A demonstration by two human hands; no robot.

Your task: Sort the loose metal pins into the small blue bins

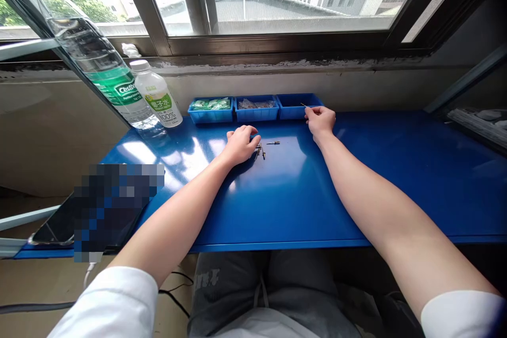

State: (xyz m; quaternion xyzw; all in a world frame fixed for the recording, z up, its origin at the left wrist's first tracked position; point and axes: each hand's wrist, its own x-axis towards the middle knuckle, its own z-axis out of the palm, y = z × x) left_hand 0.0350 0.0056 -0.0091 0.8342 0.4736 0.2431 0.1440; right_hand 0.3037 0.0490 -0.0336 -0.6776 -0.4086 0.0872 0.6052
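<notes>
My right hand [320, 121] is at the front edge of the right blue bin [291, 112], pinching a slim metal pin [303, 105] whose tip points over the bin. On the blue table, my left hand [241, 143] rests palm down with its thumb apart from the other fingers. Beside its thumb lies a small cluster of similar metal pins [263, 153], dark and brassy with a thicker section. Another loose pin [273, 142] lies just to the right of them. Part of the cluster is hidden by my left hand.
A middle blue bin [256, 113] holds brownish small packets; the left bin [212, 116] holds green-and-white packets. A large water bottle [114, 84] and a smaller white bottle [160, 97] stand at the back left. A blurred-out dark device [55, 224] lies at the left front edge.
</notes>
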